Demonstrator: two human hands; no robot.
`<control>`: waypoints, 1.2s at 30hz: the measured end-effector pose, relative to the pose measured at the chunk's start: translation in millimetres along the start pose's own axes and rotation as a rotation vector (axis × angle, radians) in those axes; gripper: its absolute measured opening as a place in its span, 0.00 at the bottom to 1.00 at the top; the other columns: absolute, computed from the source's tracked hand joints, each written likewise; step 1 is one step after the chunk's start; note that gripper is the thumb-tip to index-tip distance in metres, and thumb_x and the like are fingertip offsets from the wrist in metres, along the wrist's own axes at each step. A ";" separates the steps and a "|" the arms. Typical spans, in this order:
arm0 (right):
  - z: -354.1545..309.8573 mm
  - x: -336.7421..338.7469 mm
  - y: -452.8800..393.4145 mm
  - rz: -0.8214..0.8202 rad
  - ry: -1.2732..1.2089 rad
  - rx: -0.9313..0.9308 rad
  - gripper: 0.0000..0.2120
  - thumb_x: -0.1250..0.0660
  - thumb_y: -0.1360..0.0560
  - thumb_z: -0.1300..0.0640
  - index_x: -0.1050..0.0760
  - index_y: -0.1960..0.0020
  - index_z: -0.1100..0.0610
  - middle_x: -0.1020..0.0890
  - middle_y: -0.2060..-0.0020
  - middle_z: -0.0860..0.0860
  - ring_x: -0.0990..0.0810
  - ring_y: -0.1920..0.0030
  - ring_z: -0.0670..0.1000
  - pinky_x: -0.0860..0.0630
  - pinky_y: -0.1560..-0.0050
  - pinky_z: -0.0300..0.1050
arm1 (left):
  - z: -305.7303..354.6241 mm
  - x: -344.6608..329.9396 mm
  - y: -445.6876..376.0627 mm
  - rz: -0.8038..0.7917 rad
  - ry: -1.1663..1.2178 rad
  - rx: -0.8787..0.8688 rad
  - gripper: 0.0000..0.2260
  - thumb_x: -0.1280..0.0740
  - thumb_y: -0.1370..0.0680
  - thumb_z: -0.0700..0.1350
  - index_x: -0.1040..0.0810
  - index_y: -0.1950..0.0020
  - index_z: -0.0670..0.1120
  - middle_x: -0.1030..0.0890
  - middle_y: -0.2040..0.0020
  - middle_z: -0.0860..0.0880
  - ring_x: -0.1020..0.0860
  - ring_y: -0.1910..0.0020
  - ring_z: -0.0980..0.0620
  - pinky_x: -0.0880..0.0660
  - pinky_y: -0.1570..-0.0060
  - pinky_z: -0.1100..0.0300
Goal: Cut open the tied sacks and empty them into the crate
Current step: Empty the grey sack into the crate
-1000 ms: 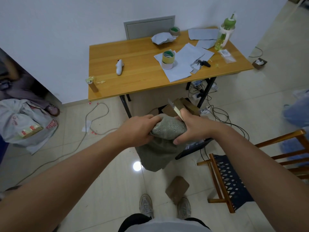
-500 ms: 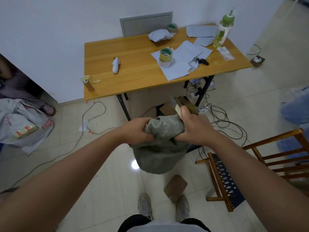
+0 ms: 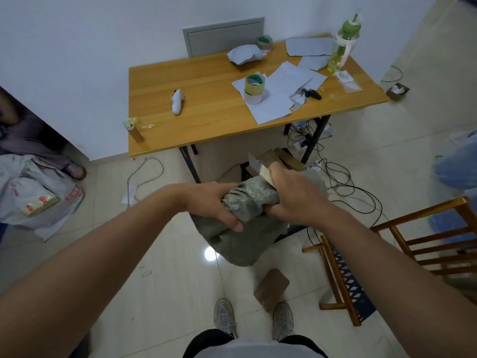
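Note:
I hold a grey-green cloth sack [image 3: 245, 236] up in front of me, above the floor. My left hand [image 3: 216, 202] grips its bunched top from the left. My right hand [image 3: 291, 197] grips the sack from the right and also holds a utility knife [image 3: 260, 167] whose blade points up and away. The sack's body hangs below my hands. A dark crate [image 3: 289, 232] sits on the floor behind the sack, mostly hidden by it.
A wooden table [image 3: 206, 120] with tape rolls [image 3: 254, 89], papers and a green bottle [image 3: 343, 45] stands ahead. Cables [image 3: 346, 187] trail on the floor under it. A wooden chair [image 3: 402, 251] is at right, a cardboard piece [image 3: 271, 288] by my feet, bags [image 3: 38, 197] at left.
Both hands have shifted their grip on the sack and brought it slightly nearer; more of its body hangs below them. My head has moved, shifting the table in view.

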State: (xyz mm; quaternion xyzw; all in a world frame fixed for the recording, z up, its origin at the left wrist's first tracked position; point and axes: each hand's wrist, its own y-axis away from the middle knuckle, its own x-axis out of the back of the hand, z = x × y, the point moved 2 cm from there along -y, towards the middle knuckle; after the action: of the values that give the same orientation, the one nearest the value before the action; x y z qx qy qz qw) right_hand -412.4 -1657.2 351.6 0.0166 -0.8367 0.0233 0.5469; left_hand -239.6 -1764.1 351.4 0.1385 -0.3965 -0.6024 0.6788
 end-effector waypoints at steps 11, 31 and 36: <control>29.8 5.7 2.9 -0.344 -0.097 -0.144 0.49 0.27 0.41 0.31 0.42 0.30 0.54 0.34 0.33 0.50 0.35 0.33 0.54 0.33 0.32 0.58 | 10.5 -10.2 -2.9 0.592 -0.739 -0.331 0.23 0.29 0.27 0.53 0.29 0.34 0.54 0.21 0.42 0.51 0.20 0.51 0.47 0.21 0.55 0.51; 36.8 12.6 6.6 0.318 -0.570 -0.446 0.22 0.26 0.31 0.53 0.37 0.49 0.55 0.25 0.54 0.55 0.24 0.55 0.56 0.24 0.55 0.57 | -9.2 -17.6 -4.5 0.339 1.075 -0.053 0.37 0.52 0.31 0.76 0.21 0.39 0.53 0.16 0.43 0.48 0.18 0.43 0.49 0.26 0.38 0.49; 18.1 -13.4 7.0 0.487 -0.293 -0.457 0.22 0.27 0.29 0.54 0.41 0.50 0.55 0.25 0.56 0.53 0.25 0.59 0.54 0.31 0.67 0.46 | 1.4 -42.1 -16.2 0.324 1.098 -0.095 0.38 0.40 0.34 0.74 0.23 0.36 0.48 0.17 0.41 0.46 0.18 0.42 0.48 0.23 0.43 0.52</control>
State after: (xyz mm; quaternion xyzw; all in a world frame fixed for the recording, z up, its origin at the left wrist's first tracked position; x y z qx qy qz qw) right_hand -423.9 -1651.2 331.9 -0.3026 -0.8692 -0.0375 0.3893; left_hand -250.3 -1728.5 325.9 0.3378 0.0256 -0.3478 0.8743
